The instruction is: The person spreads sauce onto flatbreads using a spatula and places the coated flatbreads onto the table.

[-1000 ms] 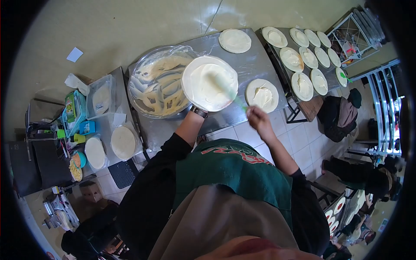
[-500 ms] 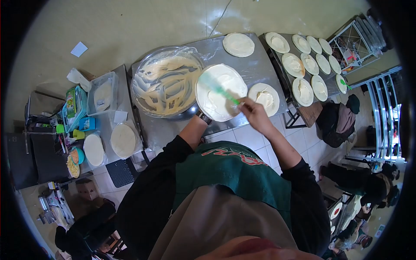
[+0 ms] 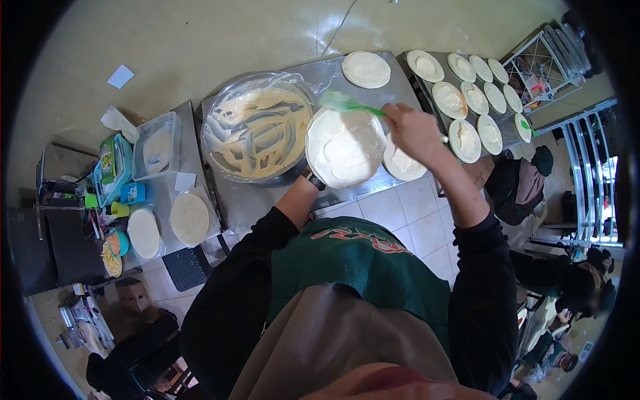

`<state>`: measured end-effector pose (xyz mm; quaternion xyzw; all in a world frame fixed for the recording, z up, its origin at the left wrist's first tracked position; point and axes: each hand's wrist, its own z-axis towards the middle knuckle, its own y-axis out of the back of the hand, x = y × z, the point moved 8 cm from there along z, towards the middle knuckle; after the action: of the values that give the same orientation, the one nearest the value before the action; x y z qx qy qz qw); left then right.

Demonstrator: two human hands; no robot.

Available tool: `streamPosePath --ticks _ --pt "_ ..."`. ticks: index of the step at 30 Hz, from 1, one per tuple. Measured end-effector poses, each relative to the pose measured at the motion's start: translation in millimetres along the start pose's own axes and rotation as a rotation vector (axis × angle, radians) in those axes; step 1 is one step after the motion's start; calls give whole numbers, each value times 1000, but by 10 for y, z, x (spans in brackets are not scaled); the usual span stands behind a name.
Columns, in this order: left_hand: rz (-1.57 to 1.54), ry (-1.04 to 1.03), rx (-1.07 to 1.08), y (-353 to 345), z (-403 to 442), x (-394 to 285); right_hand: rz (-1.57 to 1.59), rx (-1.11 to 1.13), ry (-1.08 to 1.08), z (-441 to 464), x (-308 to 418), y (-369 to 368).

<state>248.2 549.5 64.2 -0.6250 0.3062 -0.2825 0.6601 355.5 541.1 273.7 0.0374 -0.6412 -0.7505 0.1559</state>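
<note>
A round, flat dough base [image 3: 347, 150] coated with pale cream is held up by my left hand [image 3: 312, 179]. That hand is mostly hidden beneath the dough; a dark watch shows at its wrist. My right hand [image 3: 412, 132] is closed round the handle of a green spatula [image 3: 360, 107]. The cream-smeared spatula head is over the dough's upper edge; I cannot tell whether it touches. To the left sits a large metal bowl [image 3: 212, 157] of beige cream, plastic wrap round its rim. Another coated dough base [image 3: 403, 167] lies partly behind my right hand.
One dough base [image 3: 367, 69] lies at the back of the metal table [image 3: 313, 67]. Several coated bases stand on the right-hand table [image 3: 443, 70]. On the left are a clear plastic box [image 3: 157, 147], a plain dough round [image 3: 190, 219] and a blue basket [image 3: 115, 170]. Other people are at the lower edges.
My right hand has moved up and right, carrying the spatula from the middle of the dough to its upper edge. The held dough has shifted slightly right.
</note>
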Motion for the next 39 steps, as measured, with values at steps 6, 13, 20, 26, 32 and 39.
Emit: streamPosePath --ticks 6,13,20,26,32,39 --pt "39 67 -42 -52 -92 9 -162 151 -196 99 -550 302" --pt "52 80 -14 -82 -23 74 -92 246 -196 131 -666 105" --pt "26 21 61 -44 10 -188 152 395 -356 -649 -1155 68" --pt "22 22 113 -19 104 -225 571 86 -387 -1053 -851 -670" --pt "12 18 152 52 134 -333 1187 196 -596 -1341 -496 -991" --pt "12 -18 227 22 139 -348 1276 297 -532 -1469 -100 -1292"
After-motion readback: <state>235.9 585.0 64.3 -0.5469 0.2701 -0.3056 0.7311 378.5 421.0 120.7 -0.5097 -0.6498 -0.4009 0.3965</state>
